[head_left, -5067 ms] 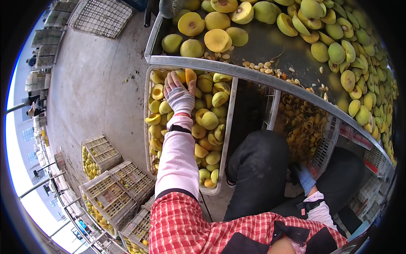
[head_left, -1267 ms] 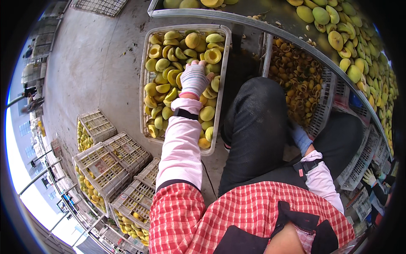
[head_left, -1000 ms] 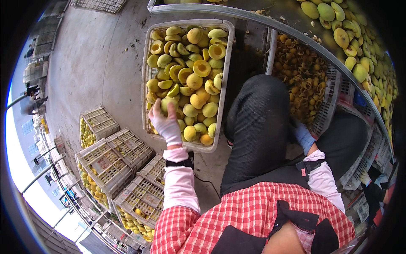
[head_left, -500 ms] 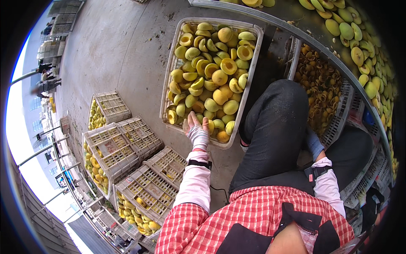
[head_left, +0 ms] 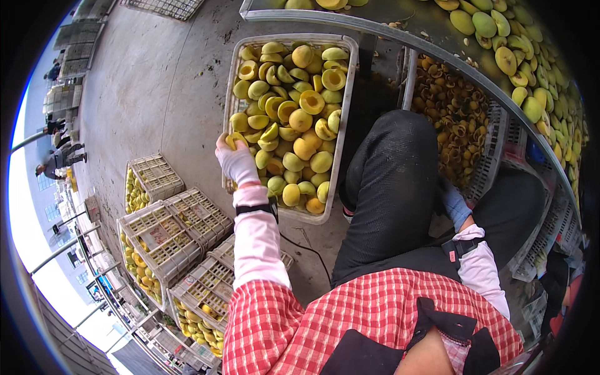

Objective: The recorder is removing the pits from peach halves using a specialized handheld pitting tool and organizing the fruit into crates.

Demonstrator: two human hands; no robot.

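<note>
My left hand (head_left: 237, 164), in a white glove with a pink sleeve, is closed over the left rim of a white plastic crate (head_left: 294, 37) standing on the concrete floor. The crate is full of yellow halved peaches (head_left: 300, 119). My right hand (head_left: 454, 205), in a blue glove, lies low beside my right thigh, against a mesh crate of brown peach pits (head_left: 456, 119). My leg hides part of it, and I cannot see anything in it.
A metal table edge (head_left: 375, 28) runs above the crates, with green-yellow peaches (head_left: 519, 56) spread on the table. Stacked white crates (head_left: 169, 231) of fruit stand at lower left. A thin cable (head_left: 312, 250) lies on the floor. People (head_left: 56, 162) stand far left.
My left hand came out from among the peach halves, went to the crate's near corner, then moved up to its left rim and closed on it. The right hand stayed put.
</note>
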